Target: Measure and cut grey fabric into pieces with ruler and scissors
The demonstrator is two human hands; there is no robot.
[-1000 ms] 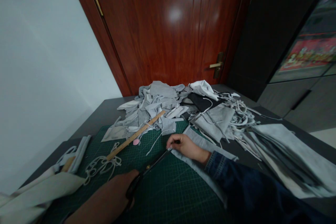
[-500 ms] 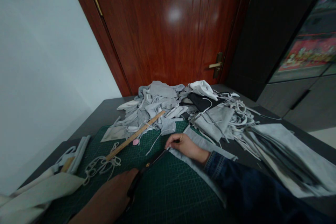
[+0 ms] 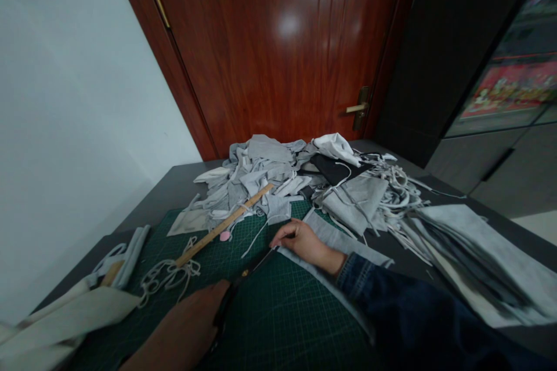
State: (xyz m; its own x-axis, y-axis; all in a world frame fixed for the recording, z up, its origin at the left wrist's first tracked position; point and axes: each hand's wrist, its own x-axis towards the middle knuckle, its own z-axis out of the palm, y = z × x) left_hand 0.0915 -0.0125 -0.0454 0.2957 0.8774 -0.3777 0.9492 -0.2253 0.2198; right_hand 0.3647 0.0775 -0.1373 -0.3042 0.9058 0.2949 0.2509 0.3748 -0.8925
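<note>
My left hand [image 3: 191, 319] is wrapped round the handles of black scissors [image 3: 246, 272], whose blades point up and right. The blade tips meet the end of a narrow grey fabric strip [image 3: 324, 281]. At that end, my right hand [image 3: 300, 240], in a denim sleeve, pinches the strip between thumb and fingers. The strip curves down to the right, under the sleeve. Behind the right hand lies a wider grey fabric piece [image 3: 343, 237]. A green cutting mat [image 3: 278, 313] is beneath both hands.
Grey scraps [image 3: 265, 156] are heaped at the back, with a wooden ruler [image 3: 224, 225] against them. Cords [image 3: 395, 185] lie tangled at the right, near folded fabric [image 3: 496, 255]. Pale cloth [image 3: 73, 319] is at the lower left. A brown door [image 3: 270, 58] stands behind.
My right hand has shifted slightly left with the strip's end. The scissors and my left hand have moved only a little.
</note>
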